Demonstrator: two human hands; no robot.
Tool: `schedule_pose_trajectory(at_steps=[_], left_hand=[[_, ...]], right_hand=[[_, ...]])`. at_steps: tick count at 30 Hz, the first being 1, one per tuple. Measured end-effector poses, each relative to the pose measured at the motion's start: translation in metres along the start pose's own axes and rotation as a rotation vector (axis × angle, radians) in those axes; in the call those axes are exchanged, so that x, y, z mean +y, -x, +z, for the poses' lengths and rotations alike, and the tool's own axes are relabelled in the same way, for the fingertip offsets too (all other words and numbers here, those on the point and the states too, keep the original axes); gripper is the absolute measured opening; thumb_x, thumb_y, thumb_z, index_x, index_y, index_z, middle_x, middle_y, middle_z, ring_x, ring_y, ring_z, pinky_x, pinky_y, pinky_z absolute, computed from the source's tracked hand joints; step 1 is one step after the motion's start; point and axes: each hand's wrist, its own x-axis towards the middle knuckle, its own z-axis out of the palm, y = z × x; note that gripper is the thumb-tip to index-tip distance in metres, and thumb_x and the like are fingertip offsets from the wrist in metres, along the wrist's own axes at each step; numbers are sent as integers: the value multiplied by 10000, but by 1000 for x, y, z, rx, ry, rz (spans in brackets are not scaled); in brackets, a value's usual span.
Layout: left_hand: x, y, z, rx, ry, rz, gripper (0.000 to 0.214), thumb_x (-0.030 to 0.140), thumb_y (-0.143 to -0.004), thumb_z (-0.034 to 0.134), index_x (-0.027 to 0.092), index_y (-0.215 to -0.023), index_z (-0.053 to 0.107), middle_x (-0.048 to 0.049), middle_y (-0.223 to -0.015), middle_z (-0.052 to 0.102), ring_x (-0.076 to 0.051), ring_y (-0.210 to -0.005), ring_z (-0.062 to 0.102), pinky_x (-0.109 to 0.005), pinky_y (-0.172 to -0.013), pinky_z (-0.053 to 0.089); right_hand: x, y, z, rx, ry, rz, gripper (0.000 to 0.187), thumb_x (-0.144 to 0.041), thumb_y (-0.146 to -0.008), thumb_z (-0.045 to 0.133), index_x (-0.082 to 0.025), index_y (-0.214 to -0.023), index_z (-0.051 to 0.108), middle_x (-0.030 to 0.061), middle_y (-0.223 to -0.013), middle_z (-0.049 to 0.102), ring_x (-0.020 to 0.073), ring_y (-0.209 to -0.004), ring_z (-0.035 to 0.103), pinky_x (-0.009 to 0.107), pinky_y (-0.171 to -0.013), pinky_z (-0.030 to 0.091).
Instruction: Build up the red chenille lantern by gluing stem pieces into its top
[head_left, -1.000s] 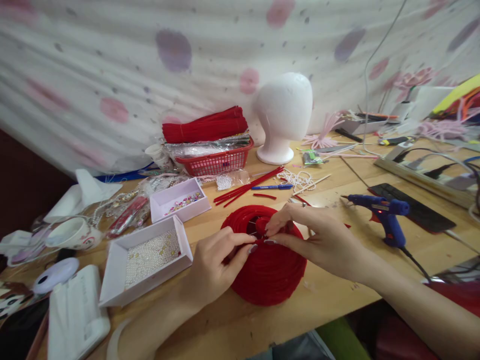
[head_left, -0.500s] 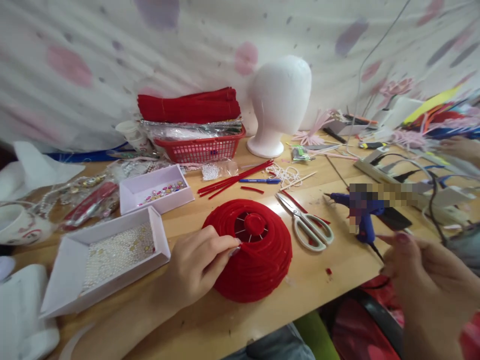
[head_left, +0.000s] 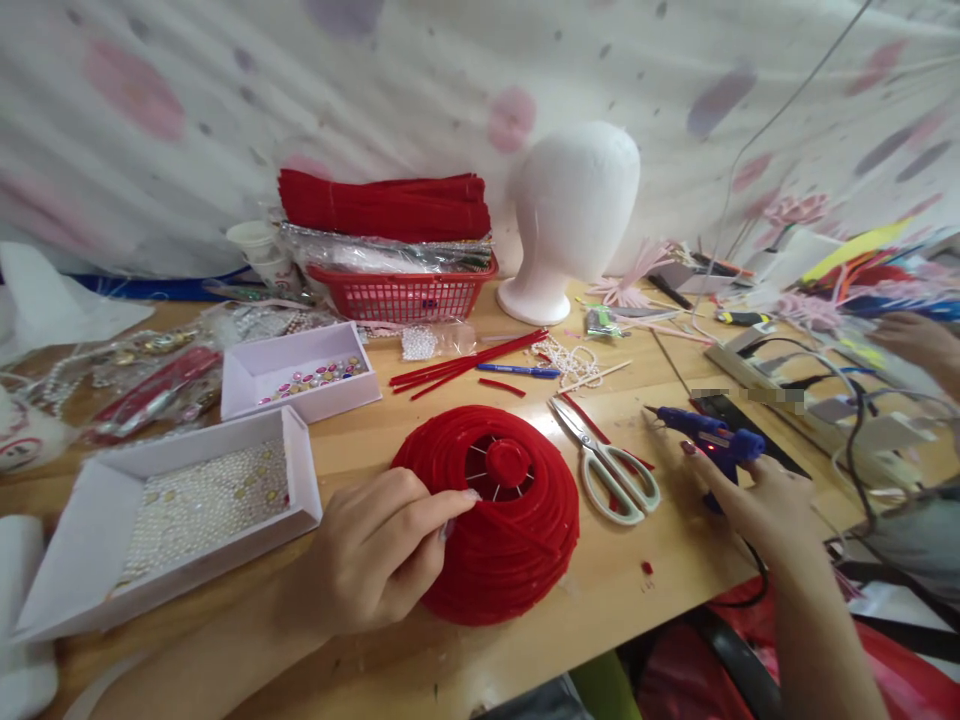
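A round red form [head_left: 517, 560], wound with fuzzy red strips, sits on the table; thin white spokes and a red centre show in its top opening. My left hand [head_left: 397, 540] holds it at the near left rim of that opening, index finger pressed straight along the edge, the others curled. To the right, my right hand [head_left: 772, 505] closes around a blue glue gun [head_left: 712, 437] with a small red light; its nozzle points left. Scissors [head_left: 611, 470] with pale handles lie between the form and the gun, over a red strip.
White boxes of pearl beads [head_left: 202, 510] and gems [head_left: 315, 375] stand left. Behind are a red basket [head_left: 409, 298], a white foam head [head_left: 570, 210], red strips [head_left: 465, 365] and a blue pen [head_left: 517, 371]. A power strip [head_left: 780, 385] with cords and another person's hand [head_left: 919, 340] are right.
My right hand has moved forward and left onto the glue gun, taking hold of it. My left index finger has straightened along the red form's rim.
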Motion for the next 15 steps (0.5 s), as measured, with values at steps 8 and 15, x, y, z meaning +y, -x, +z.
schedule_pose_trajectory(at_steps=[8, 15], left_hand=[[-3, 10, 5, 28, -4, 57, 369, 16, -934, 438, 92, -1248, 616, -25, -811, 602, -142, -708, 519, -272, -625, 470], [-7, 16, 9, 51, -47, 100, 425, 29, -935, 411, 87, -1318, 588, -20, -769, 555, -161, -684, 471, -289, -600, 443]], right_hand=[[-29, 11, -23, 149, 79, 110, 409, -618, -774, 591, -224, -817, 693, 175, -888, 736, 417, -875, 700, 454, -584, 517], [-84, 54, -60, 50, -273, -249, 323, -602, -834, 658, -290, -797, 732, 110, -951, 744, 332, -856, 704, 405, -578, 563]])
